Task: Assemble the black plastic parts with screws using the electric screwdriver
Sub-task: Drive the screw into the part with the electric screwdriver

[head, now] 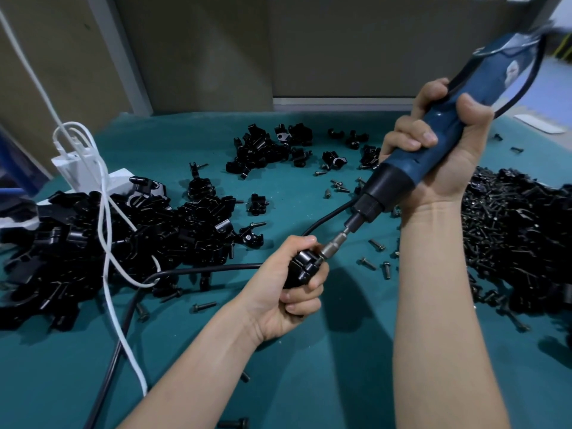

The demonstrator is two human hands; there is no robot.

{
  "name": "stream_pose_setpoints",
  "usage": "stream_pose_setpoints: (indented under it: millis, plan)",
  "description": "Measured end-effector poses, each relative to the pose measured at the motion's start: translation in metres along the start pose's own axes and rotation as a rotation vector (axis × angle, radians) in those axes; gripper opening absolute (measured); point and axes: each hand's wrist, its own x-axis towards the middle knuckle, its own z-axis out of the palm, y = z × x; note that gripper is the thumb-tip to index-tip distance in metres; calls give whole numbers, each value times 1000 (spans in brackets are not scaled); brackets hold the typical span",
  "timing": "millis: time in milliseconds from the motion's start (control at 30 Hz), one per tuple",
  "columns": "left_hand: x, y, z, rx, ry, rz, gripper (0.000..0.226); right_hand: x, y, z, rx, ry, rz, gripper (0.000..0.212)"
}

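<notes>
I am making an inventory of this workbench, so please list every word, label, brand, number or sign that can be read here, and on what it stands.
No text can be read in this view.
Electric screwdriver: a pale mark on its blue upper body, too blurred to read.
White charger: no print visible.

- A teal mat (309, 366) covers the surface.
- A white power strip (120, 181) lies at the far left of the surface, with a white adapter (72, 164) standing upright on it.
- A white cable (124, 335) loops from the adapter and trails toward the near edge.
- Grey-beige partition panels (201, 51) stand behind the surface.
- A flat white object (540, 122), too blurred to identify, lies at the far right edge.
</notes>
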Motion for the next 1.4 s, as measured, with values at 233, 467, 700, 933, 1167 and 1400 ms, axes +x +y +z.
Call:
stream_pose_setpoints:
  millis: [233,467,700,933,1167,1400]
  plan:
    - [1,-1,4,42,39,-80,34,1,5,2,-7,-31,13,49]
    - [-1,-1,5,-44,-8,-116,24,2,9,0,21,-23,40,48]
    - [-1,0,2,-36,-25,-144,26,3,14,-1,27,-27,62,48]
    - [0,-1,3,-26,-7,-144,17,2,15,1,38,-62,93,45]
    - [0,-2,4,-15,-7,-132,17,2,17,4,46,-96,106,45]
    - [-1,-1,3,1,-16,-120,18,3,20,5,24,-107,111,44]
